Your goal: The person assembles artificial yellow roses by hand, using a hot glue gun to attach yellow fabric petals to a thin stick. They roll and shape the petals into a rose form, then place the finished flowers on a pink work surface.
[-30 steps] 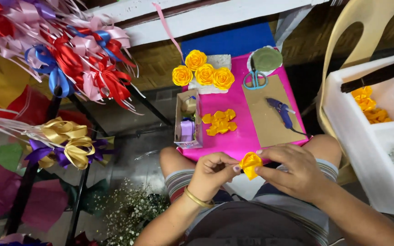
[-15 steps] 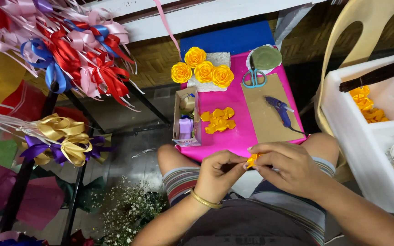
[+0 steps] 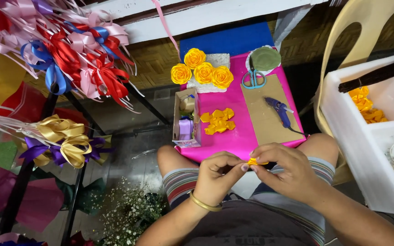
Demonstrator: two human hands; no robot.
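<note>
Both hands meet over the person's lap, just in front of the near edge of a small counter wrapped in bright pink paper (image 3: 233,136). The left hand (image 3: 217,175), with a thin gold bangle (image 3: 202,203) on its wrist, and the right hand (image 3: 288,171) pinch a small folded piece of orange-yellow ribbon (image 3: 256,161) between them. The fingers of both hands are closed on this piece, thumb and forefinger tips pressed against it from either side, so that only a little of it shows.

On the pink counter, a loose heap of cut orange-yellow ribbon petals (image 3: 217,120) lies near the middle. Just to its left stands an open cardboard box (image 3: 184,119) with a purple spool inside. At the far end, three finished orange-yellow ribbon roses (image 3: 201,70) stand in a white foam block (image 3: 220,59). A flat sheet of brown cardboard (image 3: 263,109) covers the right side of the counter; a blue hot-glue gun (image 3: 279,110) lies on it, and teal-handled scissors (image 3: 253,78) rest at its far edge beside a round green lid (image 3: 265,58).

To the right, a white foam crate (image 3: 356,136) holds more orange-yellow roses (image 3: 365,105). To the left, a black rack carries ribbon bows in red, pink and blue (image 3: 69,50) and in gold and purple (image 3: 62,141). Small white dried flowers (image 3: 128,209) lie on the floor by the person's left knee.
</note>
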